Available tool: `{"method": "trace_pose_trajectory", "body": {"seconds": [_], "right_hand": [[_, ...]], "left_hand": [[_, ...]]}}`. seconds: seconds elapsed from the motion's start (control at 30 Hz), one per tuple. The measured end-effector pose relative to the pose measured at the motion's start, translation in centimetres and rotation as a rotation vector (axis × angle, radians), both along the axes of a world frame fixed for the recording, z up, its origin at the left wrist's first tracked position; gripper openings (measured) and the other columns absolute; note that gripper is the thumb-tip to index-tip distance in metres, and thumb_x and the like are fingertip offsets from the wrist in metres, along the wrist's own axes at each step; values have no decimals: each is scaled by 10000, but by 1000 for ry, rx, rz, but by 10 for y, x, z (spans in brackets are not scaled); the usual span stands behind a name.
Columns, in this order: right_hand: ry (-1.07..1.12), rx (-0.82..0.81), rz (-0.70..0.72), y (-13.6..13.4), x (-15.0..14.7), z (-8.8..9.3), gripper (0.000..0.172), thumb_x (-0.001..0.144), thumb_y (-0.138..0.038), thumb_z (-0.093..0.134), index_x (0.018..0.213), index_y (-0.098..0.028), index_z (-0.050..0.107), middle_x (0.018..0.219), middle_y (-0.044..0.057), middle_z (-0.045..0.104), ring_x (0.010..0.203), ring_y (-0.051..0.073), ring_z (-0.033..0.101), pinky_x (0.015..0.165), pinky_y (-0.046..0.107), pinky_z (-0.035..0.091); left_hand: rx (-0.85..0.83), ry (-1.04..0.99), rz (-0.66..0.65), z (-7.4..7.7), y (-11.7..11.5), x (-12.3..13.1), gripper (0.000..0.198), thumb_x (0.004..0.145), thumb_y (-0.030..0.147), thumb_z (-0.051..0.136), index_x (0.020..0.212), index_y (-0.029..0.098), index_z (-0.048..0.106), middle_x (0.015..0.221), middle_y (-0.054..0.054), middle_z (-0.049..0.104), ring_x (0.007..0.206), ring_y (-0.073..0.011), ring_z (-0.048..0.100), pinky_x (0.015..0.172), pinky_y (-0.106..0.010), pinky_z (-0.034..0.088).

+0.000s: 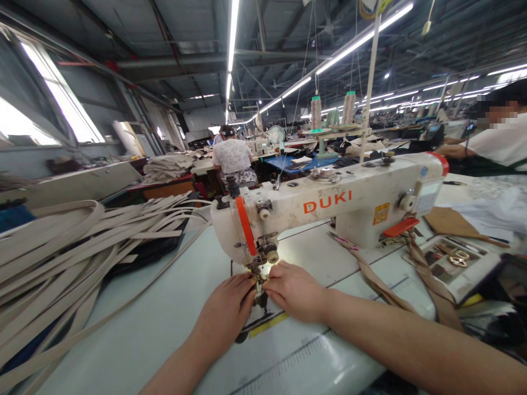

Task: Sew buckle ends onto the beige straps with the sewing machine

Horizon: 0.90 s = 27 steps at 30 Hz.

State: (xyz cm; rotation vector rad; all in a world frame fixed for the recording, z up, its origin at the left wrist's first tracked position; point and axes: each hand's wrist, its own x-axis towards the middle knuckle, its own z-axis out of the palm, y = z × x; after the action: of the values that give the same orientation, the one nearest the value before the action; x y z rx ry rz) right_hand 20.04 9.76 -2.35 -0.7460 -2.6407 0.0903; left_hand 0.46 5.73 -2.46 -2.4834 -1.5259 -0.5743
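Observation:
Both hands meet under the needle area of a white and orange sewing machine (284, 206), whose small lamp lights the spot. My left hand (226, 307) lies on the left of the presser foot, fingers bent together at the tips. From the right, my right hand (294, 291) reaches in with its thumb and fingers pinched beside the foot. Whatever they pinch is mostly covered by the fingers and too small to name. Just in front of the fingertips are the dark metal parts of the machine bed.
Long beige straps (74, 263) pile up on the left, one trailing across the pale tabletop (164, 329). At right lie tweezers (343, 240), brown strips (382, 288) and a tray (473, 282) with gold-handled scissors (458, 257). Co-workers sit ahead (233, 156) and at right (498, 137).

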Motion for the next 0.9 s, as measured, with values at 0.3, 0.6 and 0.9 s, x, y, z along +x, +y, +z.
{"method": "trace_pose_trajectory", "body": {"seconds": [0.3, 0.6, 0.9], "right_hand": [[65, -29, 28, 1, 1, -3, 243, 933, -233, 419, 864, -171, 643, 925, 68, 635, 874, 194, 511, 819, 311, 400], [157, -65, 9, 4, 3, -9, 264, 941, -258, 427, 889, -167, 669, 858, 65, 637, 844, 184, 528, 790, 292, 413], [176, -84, -12, 4, 4, -9, 248, 935, -242, 442, 904, -158, 673, 876, 67, 648, 867, 177, 546, 796, 278, 421]], "left_hand": [[9, -29, 17, -4, 0, -2, 299, 909, 277, 423, 1037, 174, 673, 1059, -95, 713, 971, -229, 662, 887, -394, 545], [-6, -44, 8, -7, -1, -6, 296, 899, 289, 454, 1062, 188, 680, 1120, -91, 698, 1021, -236, 653, 907, -415, 540], [-19, -113, 4, -5, -1, -3, 292, 892, 298, 455, 1040, 204, 689, 1093, -83, 707, 996, -227, 660, 913, -399, 535]]}}
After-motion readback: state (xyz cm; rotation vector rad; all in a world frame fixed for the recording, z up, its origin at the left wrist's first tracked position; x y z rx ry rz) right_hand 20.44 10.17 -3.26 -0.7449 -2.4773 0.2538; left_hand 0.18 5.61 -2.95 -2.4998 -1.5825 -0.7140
